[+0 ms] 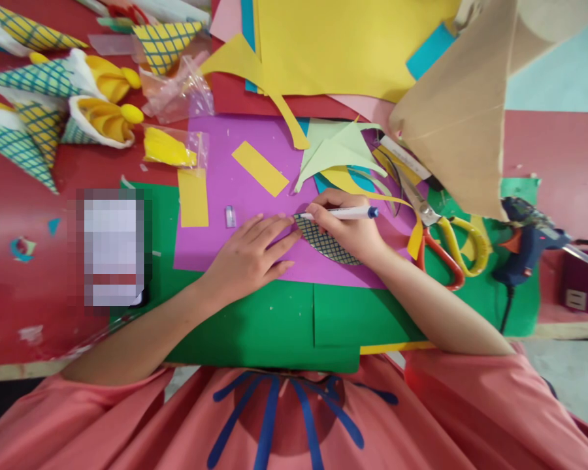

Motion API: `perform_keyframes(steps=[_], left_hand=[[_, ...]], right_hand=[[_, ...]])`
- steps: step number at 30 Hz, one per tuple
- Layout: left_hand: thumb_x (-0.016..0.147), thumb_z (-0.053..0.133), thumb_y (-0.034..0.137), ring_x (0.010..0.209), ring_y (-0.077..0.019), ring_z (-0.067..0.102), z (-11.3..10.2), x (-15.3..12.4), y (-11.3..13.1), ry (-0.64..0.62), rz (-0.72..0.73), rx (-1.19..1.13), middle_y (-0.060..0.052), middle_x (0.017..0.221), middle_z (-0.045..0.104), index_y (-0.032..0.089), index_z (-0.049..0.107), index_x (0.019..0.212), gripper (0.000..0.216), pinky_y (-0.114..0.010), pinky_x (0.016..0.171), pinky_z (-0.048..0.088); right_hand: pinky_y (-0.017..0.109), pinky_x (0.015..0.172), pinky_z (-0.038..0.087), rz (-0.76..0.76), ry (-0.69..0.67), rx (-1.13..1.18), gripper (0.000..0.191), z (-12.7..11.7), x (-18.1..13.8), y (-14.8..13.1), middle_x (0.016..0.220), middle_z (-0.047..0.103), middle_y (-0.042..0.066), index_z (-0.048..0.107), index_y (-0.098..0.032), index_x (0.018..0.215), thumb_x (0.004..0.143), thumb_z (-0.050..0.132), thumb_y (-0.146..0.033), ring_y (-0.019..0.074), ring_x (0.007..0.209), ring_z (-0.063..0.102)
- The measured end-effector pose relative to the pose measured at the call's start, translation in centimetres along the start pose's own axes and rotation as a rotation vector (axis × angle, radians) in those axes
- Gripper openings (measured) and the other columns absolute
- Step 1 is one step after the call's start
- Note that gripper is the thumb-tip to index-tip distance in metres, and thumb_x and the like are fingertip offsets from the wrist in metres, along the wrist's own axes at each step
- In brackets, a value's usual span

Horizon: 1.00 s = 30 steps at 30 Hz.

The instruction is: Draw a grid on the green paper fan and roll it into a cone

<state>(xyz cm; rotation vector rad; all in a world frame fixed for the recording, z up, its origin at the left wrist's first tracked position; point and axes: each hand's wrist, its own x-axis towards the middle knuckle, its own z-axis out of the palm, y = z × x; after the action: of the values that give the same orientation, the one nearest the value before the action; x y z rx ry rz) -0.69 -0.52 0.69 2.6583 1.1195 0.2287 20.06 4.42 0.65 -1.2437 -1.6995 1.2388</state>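
Note:
My right hand (pixel 345 225) is closed round a white marker (pixel 353 213) with a blue end. The marker's tip is near the pointed left corner of a wedge-shaped yellow piece (pixel 326 245) with a dark criss-cross pattern. Part of that piece is hidden beneath my right hand. Lying flat with its fingers stretched out, my left hand (pixel 257 258) has its fingertips by the same corner. Both hands rest over a purple sheet (pixel 215 251). A small clear block (pixel 230 216) and a yellow strip (pixel 259 168) lie on this sheet beyond my left hand.
Scissors (pixel 441 228) and a blue glue gun (pixel 524 251) lie to the right, near a brown cone (pixel 460 111). Several patterned cones (pixel 39 78) stand at far left, above a pixelated rectangle (pixel 112 248). Green sheets (pixel 255 326) lie in front; yellow sheets (pixel 343 46) are behind.

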Motion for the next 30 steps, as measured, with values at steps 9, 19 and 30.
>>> perform_keyframes(steps=[9, 19, 30], left_hand=[[0.092, 0.047, 0.032, 0.131, -0.0271, 0.044, -0.05, 0.0, 0.0, -0.005, -0.005, -0.008, -0.013, 0.139, 0.049, 0.018, 0.049, 0.133, 0.043, -0.049, 0.111, 0.033], [0.093, 0.045, 0.036, 0.13, -0.027, 0.044, 0.22, 0.0, 0.02, 0.018, -0.007, 0.013, -0.017, 0.137, 0.05, 0.009, 0.039, 0.139, 0.054, -0.046, 0.112, 0.033], [0.093, 0.045, 0.035, 0.13, -0.0269, 0.044, 0.19, 0.05, -0.02, 0.004, -0.007, 0.023, -0.016, 0.138, 0.049, 0.01, 0.038, 0.14, 0.054, -0.045, 0.112, 0.031]], right_hand=[[0.023, 0.052, 0.033, 0.032, -0.042, -0.008, 0.023, -0.07, 0.09, -0.3, 0.052, 0.05, -0.004, 0.054, -0.016, 0.057, 0.08, 0.054, -0.017, 0.007, 0.052, 0.042], [0.023, 0.054, 0.035, 0.003, -0.019, 0.005, 0.023, -0.05, 0.05, 0.08, 0.055, 0.053, -0.004, 0.057, -0.016, 0.063, 0.083, 0.056, -0.025, 0.0073, 0.053, 0.044], [0.023, 0.054, 0.033, 0.011, -0.044, 0.002, 0.022, -0.06, 0.05, -0.05, 0.054, 0.049, -0.004, 0.053, -0.016, 0.059, 0.081, 0.055, -0.02, 0.007, 0.053, 0.041]])
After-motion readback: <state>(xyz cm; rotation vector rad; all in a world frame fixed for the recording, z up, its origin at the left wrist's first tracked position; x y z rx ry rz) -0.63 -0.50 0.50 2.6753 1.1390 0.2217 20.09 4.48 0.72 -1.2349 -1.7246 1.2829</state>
